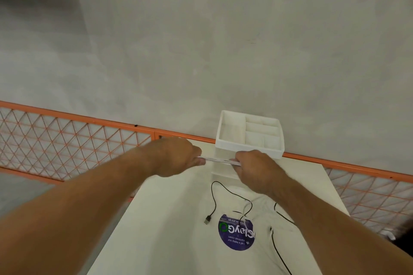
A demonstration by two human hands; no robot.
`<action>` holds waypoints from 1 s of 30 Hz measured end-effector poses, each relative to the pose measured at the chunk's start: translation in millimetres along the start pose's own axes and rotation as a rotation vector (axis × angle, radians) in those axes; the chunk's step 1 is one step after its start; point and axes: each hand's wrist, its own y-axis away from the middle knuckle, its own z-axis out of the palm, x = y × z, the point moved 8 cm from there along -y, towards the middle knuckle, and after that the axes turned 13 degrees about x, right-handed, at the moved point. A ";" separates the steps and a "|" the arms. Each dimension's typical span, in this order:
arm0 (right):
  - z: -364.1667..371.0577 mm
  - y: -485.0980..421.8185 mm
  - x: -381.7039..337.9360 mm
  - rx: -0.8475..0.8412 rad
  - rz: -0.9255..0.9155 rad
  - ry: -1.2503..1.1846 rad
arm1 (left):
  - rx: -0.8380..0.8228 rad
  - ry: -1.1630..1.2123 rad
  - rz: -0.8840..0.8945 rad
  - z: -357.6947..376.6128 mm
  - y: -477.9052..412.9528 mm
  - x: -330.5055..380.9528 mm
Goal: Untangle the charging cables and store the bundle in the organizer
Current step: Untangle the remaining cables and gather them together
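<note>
Head view | left hand (178, 156) and right hand (254, 168) each pinch an end of a taut white cable (218, 160) before the organizer (248, 147) | black cable (213, 198) loose on table (169, 219), near | light, limp, tangle-prone: hold near plugs

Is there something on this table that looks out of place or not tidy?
Yes. A black cable lies loose across the table, its plug beside the round sticker, and another black cable trails off the near edge. The organizer holds no cables. Both hands, left and right, pull a white cable taut between them.
</note>
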 end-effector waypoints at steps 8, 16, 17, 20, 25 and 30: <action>-19.8 2.8 46.7 0.059 0.079 0.133 | 0.112 0.041 -0.162 -5.8 33.1 -71.7; -23.8 18.8 101.4 0.094 0.193 0.166 | 0.093 0.112 -0.361 9.8 69.7 -126.3; -22.1 19.9 99.4 0.098 0.189 0.161 | 0.094 0.103 -0.366 13.6 71.2 -128.0; -15.3 22.1 89.4 0.101 0.164 0.141 | 0.107 0.088 -0.387 31.2 76.5 -131.6; 6.4 39.1 86.2 -0.018 0.142 0.187 | 0.060 0.116 -0.432 80.0 89.5 -128.6; 37.0 68.0 84.4 -0.140 0.126 0.231 | -0.060 0.118 -0.454 131.3 101.8 -112.8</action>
